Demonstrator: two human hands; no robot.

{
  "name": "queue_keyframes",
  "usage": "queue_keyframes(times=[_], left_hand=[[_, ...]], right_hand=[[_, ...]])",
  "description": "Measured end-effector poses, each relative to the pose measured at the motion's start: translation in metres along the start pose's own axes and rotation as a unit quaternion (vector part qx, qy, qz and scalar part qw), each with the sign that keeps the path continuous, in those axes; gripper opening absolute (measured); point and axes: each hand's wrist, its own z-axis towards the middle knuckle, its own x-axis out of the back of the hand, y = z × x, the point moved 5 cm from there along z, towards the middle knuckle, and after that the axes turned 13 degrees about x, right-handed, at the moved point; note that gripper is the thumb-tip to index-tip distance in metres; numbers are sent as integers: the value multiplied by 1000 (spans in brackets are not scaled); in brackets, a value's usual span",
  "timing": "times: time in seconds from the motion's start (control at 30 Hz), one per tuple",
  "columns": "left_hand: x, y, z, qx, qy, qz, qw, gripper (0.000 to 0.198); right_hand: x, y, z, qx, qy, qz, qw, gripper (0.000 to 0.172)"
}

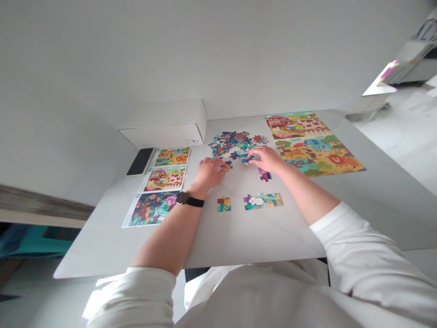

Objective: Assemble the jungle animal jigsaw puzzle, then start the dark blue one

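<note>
A heap of loose jigsaw puzzle pieces [232,142] lies beyond my hands. My left hand [209,172], with a black watch on its wrist, has its fingers curled onto a small orange and blue puzzle piece [228,165]. At the heap's near right side, my right hand [266,158] pinches a blue puzzle piece [245,158]. Below that hand a purple puzzle piece [264,175] rests on the table. Nearer to me are a single piece with orange leaves [224,205] and a joined strip with a white rabbit [262,201].
Along the left of the white table [218,241] lies a sheet with three pictures [155,208], beside a dark phone-like object [140,161]. Behind them stands a white box [160,133]. Two assembled-looking farm and safari pictures [316,145] cover the back right.
</note>
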Motion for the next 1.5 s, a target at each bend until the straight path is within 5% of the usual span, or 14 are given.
queue_keyframes(times=[0.2,0.33,0.43,0.53,0.67,0.8,1.3,1.4,1.5], left_hand=[[2,0,1,34,11,12,999,24],[8,6,0,21,18,-4,1000,25],[14,25,-11,-35,-2,-38,999,25],[16,60,-37,-134,-83,-81,984,27],[11,104,-79,-233,-162,-65,957,34],[3,123,-100,-297,-183,-7,937,40],[8,117,-107,-325,-209,9,922,31],[16,104,-88,-271,-183,-33,944,28],[22,71,-57,-163,-99,-35,981,29]], right_hand=[[-16,-4,-1,5,-59,-44,997,14],[-1,1,-2,1,-34,-52,998,16],[21,11,-6,-41,-25,-54,997,18],[31,18,-14,-80,-80,-59,992,27],[22,19,-22,-99,-155,-72,980,49],[13,17,-24,-98,-182,-77,975,49],[17,13,-28,-91,-209,-83,970,46],[20,12,-26,-87,-186,-89,975,44],[19,2,-19,-44,-146,-94,984,37]])
